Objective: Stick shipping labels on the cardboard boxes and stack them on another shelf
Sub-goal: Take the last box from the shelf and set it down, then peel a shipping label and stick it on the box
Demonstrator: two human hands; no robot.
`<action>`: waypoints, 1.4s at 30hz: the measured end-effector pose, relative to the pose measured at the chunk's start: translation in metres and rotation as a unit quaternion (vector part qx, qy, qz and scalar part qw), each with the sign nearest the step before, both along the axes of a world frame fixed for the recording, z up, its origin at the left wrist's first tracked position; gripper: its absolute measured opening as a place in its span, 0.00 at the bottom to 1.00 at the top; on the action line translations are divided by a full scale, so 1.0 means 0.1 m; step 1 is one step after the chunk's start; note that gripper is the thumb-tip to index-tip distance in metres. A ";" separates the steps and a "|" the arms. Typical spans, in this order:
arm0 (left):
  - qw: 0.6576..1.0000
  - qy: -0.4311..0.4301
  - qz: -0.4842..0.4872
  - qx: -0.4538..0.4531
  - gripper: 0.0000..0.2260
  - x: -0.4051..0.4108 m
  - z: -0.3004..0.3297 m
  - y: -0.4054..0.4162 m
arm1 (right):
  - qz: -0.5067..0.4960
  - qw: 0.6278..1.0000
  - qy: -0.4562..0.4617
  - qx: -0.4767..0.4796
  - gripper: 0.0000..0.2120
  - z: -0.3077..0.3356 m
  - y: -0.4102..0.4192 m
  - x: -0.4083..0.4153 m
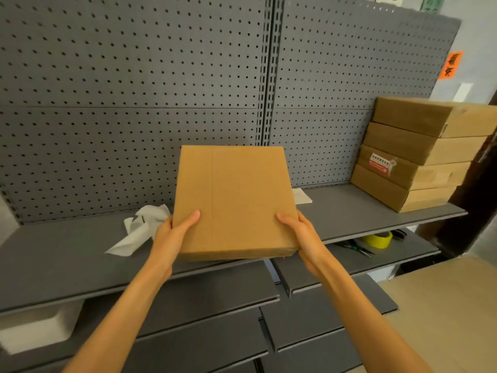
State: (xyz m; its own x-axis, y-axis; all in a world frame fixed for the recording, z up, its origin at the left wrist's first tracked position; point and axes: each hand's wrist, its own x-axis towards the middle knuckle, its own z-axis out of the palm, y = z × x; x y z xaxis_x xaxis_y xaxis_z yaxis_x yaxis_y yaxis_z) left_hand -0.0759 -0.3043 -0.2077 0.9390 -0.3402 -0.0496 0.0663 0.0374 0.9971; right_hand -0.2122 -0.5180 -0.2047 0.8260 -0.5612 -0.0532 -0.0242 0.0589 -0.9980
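**Flat carton held over the grey shelf, label step pending**

Grey pegboard backing (134, 103) behind, with a grey metal shelf (67, 254) running under and beyond both hands. Held between them, a flat cardboard box (234, 200), broad face up and tipped slightly toward the camera, near edge out past the shelf lip. Left hand (172, 232) clamped on the near-left corner, thumb flat on top, fingers hidden beneath. Right hand (298, 230) mirrored on the near-right corner, thumb likewise on top. Probably gripped at the two near corners to keep the wide top face bare for a label; no label visible on that face.

Just left of the left hand, crumpled white backing paper (137, 230) on the shelf, likely peeled waste. Beyond the right hand, mostly hidden by the box, a white sheet (302, 196), possibly labels; cannot tell. Well right of the right hand, a stack of cardboard boxes (419, 154) four high against the shelf's right end, one bearing a red-and-white sticker (382, 164).

Open shelf between the held box and the stack, ample for setting down flat. To the left, room narrowed by the paper. Below the right hand, on a lower shelf, yellow tape roll (376, 239) and pliers (355, 249), out of the path.
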 end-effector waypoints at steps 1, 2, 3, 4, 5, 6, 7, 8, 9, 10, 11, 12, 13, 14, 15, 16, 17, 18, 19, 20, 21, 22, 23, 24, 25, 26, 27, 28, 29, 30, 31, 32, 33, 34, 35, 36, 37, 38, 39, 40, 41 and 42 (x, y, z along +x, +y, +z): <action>1.000 0.004 0.007 0.005 0.25 -0.01 -0.01 -0.02 | 0.000 1.000 0.008 0.000 0.24 -0.02 -0.03 0.04; 1.000 0.007 0.012 0.011 0.24 0.00 -0.02 -0.04 | -0.004 1.000 0.016 0.001 0.26 -0.05 -0.06 0.09; 1.000 0.012 0.015 0.019 0.24 0.02 -0.04 -0.05 | -0.010 1.000 0.025 0.002 0.27 -0.07 -0.09 0.15; 0.999 0.019 0.018 0.027 0.25 0.05 -0.05 -0.06 | -0.015 0.999 0.035 0.002 0.28 -0.09 -0.11 0.21; 0.999 0.029 0.018 0.036 0.26 0.10 -0.07 -0.07 | -0.017 0.999 0.044 0.002 0.28 -0.11 -0.14 0.29; 0.998 0.041 0.017 0.046 0.28 0.16 -0.08 -0.08 | -0.017 0.999 0.052 -0.001 0.28 -0.12 -0.16 0.36; 0.997 0.053 0.016 0.055 0.29 0.22 -0.10 -0.08 | -0.017 0.998 0.060 -0.004 0.27 -0.14 -0.19 0.44; 0.996 0.065 0.013 0.063 0.29 0.29 -0.11 -0.10 | -0.016 0.998 0.068 -0.006 0.27 -0.16 -0.22 0.52; 0.994 0.076 0.010 0.072 0.29 0.36 -0.13 -0.11 | -0.015 0.997 0.075 -0.004 0.26 -0.17 -0.24 0.59; 0.993 0.085 0.008 0.079 0.29 0.42 -0.14 -0.14 | -0.014 0.997 0.080 -0.002 0.25 -0.19 -0.27 0.67; 0.992 0.094 0.006 0.087 0.30 0.48 -0.15 -0.16 | -0.012 0.996 0.086 -0.002 0.25 -0.21 -0.30 0.74; 0.991 0.099 0.006 0.095 0.30 0.54 -0.17 -0.18 | -0.009 0.996 0.091 -0.003 0.24 -0.23 -0.33 0.81; 0.989 0.104 0.006 0.103 0.31 0.60 -0.18 -0.20 | -0.007 0.995 0.097 -0.003 0.24 -0.25 -0.37 0.89; 0.988 0.111 0.004 0.111 0.31 0.67 -0.20 -0.21 | -0.005 0.995 0.103 -0.005 0.23 -0.26 -0.41 0.96; 0.986 0.118 -0.003 0.116 0.30 0.73 -0.21 -0.22 | -0.003 0.994 0.109 -0.006 0.23 -0.27 -0.45 1.03; 0.985 0.126 -0.010 0.121 0.29 0.79 -0.22 -0.22 | -0.001 0.993 0.115 -0.008 0.23 -0.28 -0.49 1.09; 0.983 0.132 -0.017 0.124 0.28 0.84 -0.22 -0.22 | 0.002 0.993 0.121 -0.008 0.24 -0.30 -0.53 1.16; 0.982 0.134 -0.019 0.130 0.28 0.90 -0.23 -0.22 | 0.005 0.992 0.128 -0.009 0.24 -0.31 -0.56 1.21; 0.981 0.133 -0.020 0.139 0.28 0.95 -0.24 -0.23 | 0.009 0.991 0.134 -0.012 0.25 -0.33 -0.59 1.26; 0.981 0.129 -0.020 0.145 0.27 0.99 -0.25 -0.24 | 0.013 0.990 0.141 -0.015 0.24 -0.34 -0.61 1.29; 0.981 0.124 -0.017 0.147 0.27 1.02 -0.26 -0.25 | 0.017 0.989 0.148 -0.018 0.23 -0.35 -0.62 1.31; 0.982 0.120 -0.015 0.147 0.26 1.04 -0.28 -0.27 | 0.020 0.988 0.152 -0.017 0.22 -0.37 -0.63 1.33; 0.982 0.118 -0.013 0.146 0.25 1.05 -0.29 -0.28 | 0.023 0.988 0.154 -0.015 0.21 -0.39 -0.65 1.34; 0.982 0.117 -0.011 0.145 0.25 1.06 -0.31 -0.30 | 0.025 0.988 0.154 -0.014 0.20 -0.40 -0.66 1.35; 0.983 0.116 -0.008 0.143 0.25 1.07 -0.32 -0.31 | 0.026 0.988 0.154 -0.014 0.20 -0.42 -0.68 1.36; 0.983 0.114 -0.005 0.144 0.24 1.08 -0.33 -0.31 | 0.026 0.988 0.154 -0.015 0.20 -0.42 -0.69 1.38; 0.983 0.111 -0.003 0.145 0.24 1.08 -0.33 -0.31 | 0.026 0.987 0.155 -0.018 0.20 -0.43 -0.70 1.39; 0.983 0.109 -0.004 0.149 0.24 1.09 -0.32 -0.31 | 0.026 0.987 0.158 -0.022 0.20 -0.42 -0.71 1.40; 0.982 0.108 -0.005 0.155 0.25 1.09 -0.31 -0.31 | 0.027 0.986 0.161 -0.025 0.20 -0.42 -0.72 1.41; 0.981 0.105 -0.006 0.162 0.25 1.09 -0.30 -0.32 | 0.029 0.986 0.163 -0.027 0.21 -0.42 -0.72 1.42; 0.981 0.098 -0.007 0.170 0.25 1.08 -0.28 -0.33 | 0.031 0.985 0.166 -0.028 0.21 -0.41 -0.73 1.42; 0.980 0.084 -0.007 0.182 0.25 1.08 -0.27 -0.34 | 0.034 0.985 0.167 -0.030 0.21 -0.40 -0.73 1.42; 0.977 0.061 -0.003 0.204 0.26 1.08 -0.26 -0.36 | 0.037 0.984 0.169 -0.034 0.21 -0.40 -0.73 1.42; 0.971 0.026 0.006 0.239 0.29 1.08 -0.26 -0.37 | 0.039 0.984 0.171 -0.039 0.21 -0.40 -0.74 1.42; 0.959 -0.017 0.018 0.283 0.32 1.09 -0.25 -0.38 | 0.040 0.983 0.173 -0.046 0.21 -0.39 -0.74 1.42; 0.941 -0.067 0.030 0.330 0.35 1.09 -0.24 -0.40 | 0.042 0.982 0.174 -0.053 0.21 -0.39 -0.75 1.42; 0.917 -0.126 0.040 0.375 0.36 1.08 -0.21 -0.42 | 0.045 0.982 0.173 -0.060 0.20 -0.38 -0.76 1.42; 0.890 -0.187 0.042 0.414 0.34 1.08 -0.19 -0.45 | 0.047 0.982 0.172 -0.064 0.20 -0.38 -0.78 1.43; 0.862 -0.244 0.037 0.443 0.32 1.06 -0.15 -0.51 | 0.050 0.982 0.170 -0.070 0.20 -0.38 -0.79 1.42; 0.840 -0.291 0.022 0.458 0.29 1.06 -0.12 -0.58 | 0.053 0.982 0.167 -0.076 0.20 -0.38 -0.79 1.42; 0.823 -0.327 0.000 0.465 0.27 1.05 -0.08 -0.67 | 0.055 0.981 0.163 -0.084 0.20 -0.39 -0.80 1.42; 0.810 -0.353 -0.028 0.467 0.26 1.05 -0.05 -0.78 | 0.052 0.982 0.159 -0.090 0.20 -0.40 -0.82 1.42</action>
State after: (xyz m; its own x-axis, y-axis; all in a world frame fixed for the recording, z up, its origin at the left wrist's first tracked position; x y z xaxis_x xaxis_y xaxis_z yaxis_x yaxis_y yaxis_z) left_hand 0.0286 -0.3827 -0.2124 0.8296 -0.5077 0.2323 -0.5579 -0.7386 0.3783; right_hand -0.0702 -0.5997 -0.2449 0.8377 -0.4979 -0.2245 -0.3322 -0.1380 -0.9331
